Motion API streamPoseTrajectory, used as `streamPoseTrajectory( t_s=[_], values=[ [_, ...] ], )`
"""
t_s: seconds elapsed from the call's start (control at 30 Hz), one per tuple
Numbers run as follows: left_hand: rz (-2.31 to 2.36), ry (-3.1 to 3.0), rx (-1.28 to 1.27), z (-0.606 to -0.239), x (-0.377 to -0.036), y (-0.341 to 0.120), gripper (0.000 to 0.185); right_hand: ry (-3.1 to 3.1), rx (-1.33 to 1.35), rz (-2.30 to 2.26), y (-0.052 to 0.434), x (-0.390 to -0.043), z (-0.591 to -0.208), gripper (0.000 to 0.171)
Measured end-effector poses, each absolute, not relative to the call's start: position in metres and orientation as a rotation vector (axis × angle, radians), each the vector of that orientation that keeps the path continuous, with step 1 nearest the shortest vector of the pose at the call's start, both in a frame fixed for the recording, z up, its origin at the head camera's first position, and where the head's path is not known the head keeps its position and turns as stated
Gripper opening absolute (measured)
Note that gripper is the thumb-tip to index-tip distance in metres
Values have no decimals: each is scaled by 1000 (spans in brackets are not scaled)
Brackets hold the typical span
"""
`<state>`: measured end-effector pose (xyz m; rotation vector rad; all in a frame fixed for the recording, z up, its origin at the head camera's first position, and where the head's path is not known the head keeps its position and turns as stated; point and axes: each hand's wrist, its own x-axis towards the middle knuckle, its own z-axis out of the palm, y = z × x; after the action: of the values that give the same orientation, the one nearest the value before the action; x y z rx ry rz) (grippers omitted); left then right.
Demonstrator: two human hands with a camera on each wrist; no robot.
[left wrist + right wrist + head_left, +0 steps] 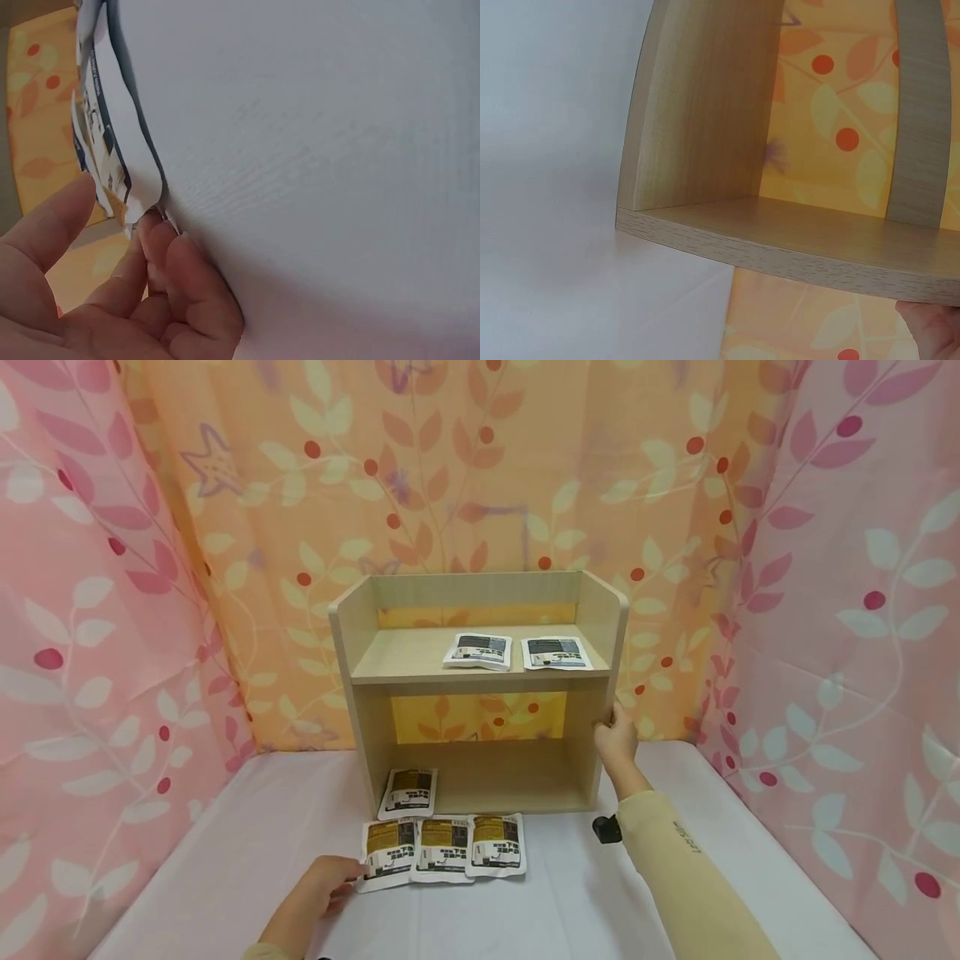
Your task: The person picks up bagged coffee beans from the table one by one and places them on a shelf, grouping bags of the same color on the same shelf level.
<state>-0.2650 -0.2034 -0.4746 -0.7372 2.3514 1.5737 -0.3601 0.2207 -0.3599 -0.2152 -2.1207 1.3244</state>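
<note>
A light wooden two-tier shelf [480, 681] stands on the white table [225, 852]. Two white packets with dark labels [477, 651] [557, 653] lie on its upper board. Three yellow-labelled packets lie in a row in front of it, left [387, 853], middle [442, 849] and right [497, 845], and another packet [408, 792] lies at the lower board's front edge. My left hand [348, 874] touches the left packet's [112, 142] edge with its fingertips [154, 232], the thumb held apart. My right hand [611, 727] grips the shelf's right side panel [795, 251], with only one fingertip [930, 330] showing in the right wrist view.
Pink leaf-patterned curtains [90, 610] hang at left and right, and an orange curtain [465, 468] hangs behind the shelf. The shelf's lower compartment [495, 768] holds nothing visible. A small black object [606, 829] sits by my right forearm.
</note>
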Motion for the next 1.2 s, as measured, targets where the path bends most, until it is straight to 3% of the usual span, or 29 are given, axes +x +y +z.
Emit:
streamPoseTrajectory(
  t_s=[0.43, 0.83, 1.2],
  values=[
    [1384, 2450, -781, -477, -274, -191, 43, -2114, -203, 1325, 221, -361, -360, 27],
    [1742, 2208, -828, -473, -257, -203, 29, -2130, -205, 1304, 222, -362, -363, 36],
    [1986, 2086, -653, -475, -245, -214, 36, -2123, -207, 1309, 221, -362, -362, 25]
  ],
)
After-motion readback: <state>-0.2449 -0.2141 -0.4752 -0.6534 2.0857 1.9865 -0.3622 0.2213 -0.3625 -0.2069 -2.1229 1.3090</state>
